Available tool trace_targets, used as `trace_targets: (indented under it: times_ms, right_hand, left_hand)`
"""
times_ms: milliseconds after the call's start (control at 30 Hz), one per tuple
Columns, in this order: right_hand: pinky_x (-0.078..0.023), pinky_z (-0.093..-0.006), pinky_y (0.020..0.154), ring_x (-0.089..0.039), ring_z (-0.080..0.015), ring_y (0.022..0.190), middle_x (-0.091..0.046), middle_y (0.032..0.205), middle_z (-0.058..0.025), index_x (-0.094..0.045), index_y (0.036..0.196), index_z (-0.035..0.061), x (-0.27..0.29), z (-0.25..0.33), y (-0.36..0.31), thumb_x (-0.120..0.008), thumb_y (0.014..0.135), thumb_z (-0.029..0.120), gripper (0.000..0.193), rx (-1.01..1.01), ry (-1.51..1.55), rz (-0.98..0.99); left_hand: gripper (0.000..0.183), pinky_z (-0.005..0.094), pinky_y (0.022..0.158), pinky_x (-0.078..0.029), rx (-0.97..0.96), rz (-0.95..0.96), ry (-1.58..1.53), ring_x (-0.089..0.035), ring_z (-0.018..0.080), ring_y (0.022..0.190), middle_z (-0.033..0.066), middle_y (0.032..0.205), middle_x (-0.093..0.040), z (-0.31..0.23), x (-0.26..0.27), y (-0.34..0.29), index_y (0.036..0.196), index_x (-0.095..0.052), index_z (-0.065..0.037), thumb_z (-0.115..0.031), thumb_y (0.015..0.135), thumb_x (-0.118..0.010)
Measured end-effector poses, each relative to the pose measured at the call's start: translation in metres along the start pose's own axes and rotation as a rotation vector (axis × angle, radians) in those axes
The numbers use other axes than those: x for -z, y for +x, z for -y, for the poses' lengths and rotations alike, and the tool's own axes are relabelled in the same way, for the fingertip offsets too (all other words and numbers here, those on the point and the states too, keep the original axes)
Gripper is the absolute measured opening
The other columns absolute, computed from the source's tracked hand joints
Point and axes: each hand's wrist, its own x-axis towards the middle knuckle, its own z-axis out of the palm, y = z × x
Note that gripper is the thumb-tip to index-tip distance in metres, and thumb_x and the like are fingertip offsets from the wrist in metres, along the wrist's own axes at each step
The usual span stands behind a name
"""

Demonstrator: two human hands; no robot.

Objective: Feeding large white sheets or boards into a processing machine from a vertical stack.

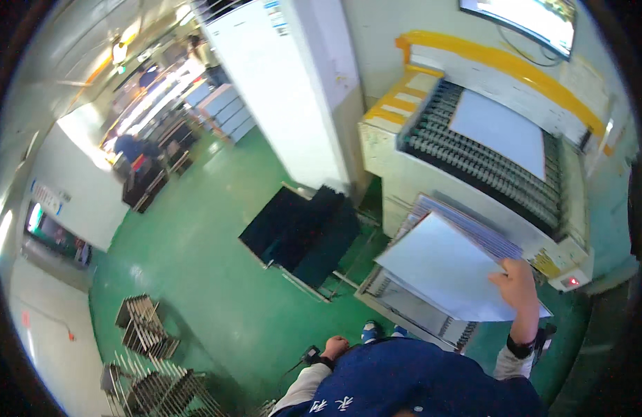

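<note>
The right hand [517, 281] held a large white sheet [439, 260] by its right-hand edge, the thumb laid on the upper face and the fingers closed together on the margin. The sheet lay slantwise above a low rack [399, 300] with toothed sides, which stood in front of the person's feet; whether the sheet's lower edge touched that rack or hung just over it could not be told. A ribbed panel [467, 226] showed past the sheet's far edge, toward the roller machine [387, 149]. On that machine's dark rollers [432, 142] a second white sheet [501, 132] lay flat, untouched by either hand. The left hand [336, 346] was down beside the blue apron [432, 375], its fingers curled, well apart from the sheet; whether they enclosed anything could not be made out. To the left of the rack stood a dark, flat-topped cart [300, 233] on the green floor [230, 299]. The step in hand appeared to be steering the held sheet one-handed above the rack. The next move seemed to call for a steady pinch at the edge and some support for the far corner, since so broad a sheet, held at one side, would probably sag or swing.
</note>
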Motion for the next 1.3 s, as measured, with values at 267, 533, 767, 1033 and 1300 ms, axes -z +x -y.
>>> trace_targets:
  times_ms: [267,533,767,1033,1300]
  right_hand:
    - [-0.044,-0.0288,0.071,-0.055,-0.0156,0.075,-0.06,0.086,-0.0037,-0.058,0.101,0.0017,0.009,-0.113,-0.007,-0.061,0.076,0.007,0.026,-0.409,1.104,-0.367]
    - [-0.046,-0.0399,0.084,-0.057,-0.024,0.093,-0.058,0.101,-0.0093,-0.052,0.107,0.0006,-0.032,-0.134,-0.011,-0.057,0.077,0.003,0.03,-0.405,1.899,-0.5]
    - [-0.048,-0.0366,0.08,-0.056,-0.0224,0.092,-0.058,0.096,-0.007,-0.053,0.102,0.0072,-0.096,-0.178,-0.002,-0.057,0.077,-0.003,0.027,-0.478,2.165,-0.408]
    - [-0.048,-0.036,0.081,-0.056,-0.0215,0.088,-0.058,0.092,-0.0066,-0.053,0.096,0.0041,-0.114,-0.165,0.016,-0.058,0.076,-0.003,0.022,-0.521,2.267,-0.467]
    - [-0.048,-0.0403,0.079,-0.055,-0.026,0.092,-0.056,0.098,-0.0143,-0.049,0.104,0.0004,-0.114,-0.149,0.044,-0.051,0.084,0.01,0.022,-0.682,2.092,0.045]
  left_hand:
    - [0.022,0.0295,0.055,-0.047,-0.096,0.021,0.107,-0.059,0.0158,0.059,0.0073,0.07,-0.064,-0.025,-0.004,-0.001,0.084,-0.065,-0.003,-0.021,0.072,-0.062]
    - [0.024,0.0278,0.058,-0.048,-0.175,0.017,0.316,-0.061,0.0162,0.063,0.0081,0.074,-0.065,-0.04,-0.007,0.005,0.087,-0.065,-0.003,-0.024,0.074,-0.063]
    - [0.024,0.0294,0.065,-0.049,-0.194,0.039,0.286,-0.062,0.0182,0.07,0.0101,0.08,-0.066,-0.045,-0.008,0.012,0.089,-0.065,-0.001,-0.019,0.074,-0.06]
    - [0.023,0.0308,0.069,-0.048,-0.133,-0.047,0.425,-0.063,0.0207,0.076,0.0111,0.083,-0.067,-0.033,-0.007,0.026,0.086,-0.067,-0.002,-0.019,0.072,-0.059]
    - [0.023,0.0308,0.068,-0.048,-0.364,0.012,0.458,-0.062,0.0212,0.075,0.0118,0.081,-0.066,-0.012,0.002,0.033,0.086,-0.067,-0.001,-0.017,0.071,-0.059]
